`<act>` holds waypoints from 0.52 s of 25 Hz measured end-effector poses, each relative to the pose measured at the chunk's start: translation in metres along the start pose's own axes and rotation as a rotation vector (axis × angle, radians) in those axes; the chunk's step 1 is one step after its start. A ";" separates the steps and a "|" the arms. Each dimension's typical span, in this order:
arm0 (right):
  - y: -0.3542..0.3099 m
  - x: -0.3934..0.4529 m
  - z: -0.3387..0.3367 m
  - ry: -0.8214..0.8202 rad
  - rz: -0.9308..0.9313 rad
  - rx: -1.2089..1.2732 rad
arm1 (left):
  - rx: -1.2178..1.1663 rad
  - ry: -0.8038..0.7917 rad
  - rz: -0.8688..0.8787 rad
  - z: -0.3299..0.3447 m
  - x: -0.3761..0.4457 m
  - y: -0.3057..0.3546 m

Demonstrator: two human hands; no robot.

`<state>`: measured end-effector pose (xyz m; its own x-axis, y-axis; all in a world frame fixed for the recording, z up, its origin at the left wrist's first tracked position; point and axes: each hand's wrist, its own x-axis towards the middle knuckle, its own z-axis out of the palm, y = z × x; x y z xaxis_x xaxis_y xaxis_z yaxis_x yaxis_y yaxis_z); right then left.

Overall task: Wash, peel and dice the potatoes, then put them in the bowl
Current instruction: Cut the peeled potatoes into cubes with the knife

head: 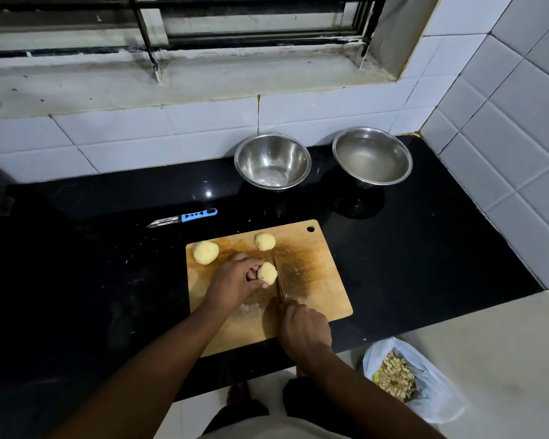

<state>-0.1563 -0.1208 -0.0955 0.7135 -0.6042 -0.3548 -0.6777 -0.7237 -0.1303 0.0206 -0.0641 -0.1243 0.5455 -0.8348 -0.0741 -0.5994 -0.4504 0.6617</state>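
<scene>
The potato (267, 272) sits mid-board (324, 280), peeled, pinned by my left hand (235, 282), fingers clamped on its left side. My right hand (305, 331) is closed round the knife (279, 286), blade just right of it. I should curl my fingertips back, halve it first, then lay the flat faces down. Two more potatoes (206, 252) wait; the empty bowl (272, 161) stands behind.

We've one head view only, worn high, looking forward and steeply down over the black counter (425, 248), cutting board (314, 280) near centre, window wall ahead, floor visible below; nothing shared
</scene>
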 end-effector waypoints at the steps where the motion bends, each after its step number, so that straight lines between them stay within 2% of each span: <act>1: -0.001 0.000 -0.001 0.001 0.014 0.005 | 0.005 -0.006 -0.006 0.000 0.000 0.000; 5: 0.000 -0.001 0.005 0.042 0.005 0.069 | -0.014 -0.072 0.012 -0.004 0.004 0.000; 7: 0.007 -0.001 0.006 0.079 0.066 0.233 | -0.017 -0.117 0.069 -0.011 0.007 -0.001; 9: 0.011 -0.001 0.002 0.097 0.146 0.388 | 0.018 -0.134 0.159 -0.018 0.010 -0.002; 13: 0.009 -0.003 -0.001 0.106 0.132 0.475 | 0.153 -0.157 0.413 -0.020 0.014 -0.011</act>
<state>-0.1643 -0.1259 -0.0949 0.6138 -0.7288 -0.3034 -0.7518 -0.4225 -0.5062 0.0462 -0.0649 -0.1175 0.1546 -0.9866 0.0527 -0.8336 -0.1016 0.5429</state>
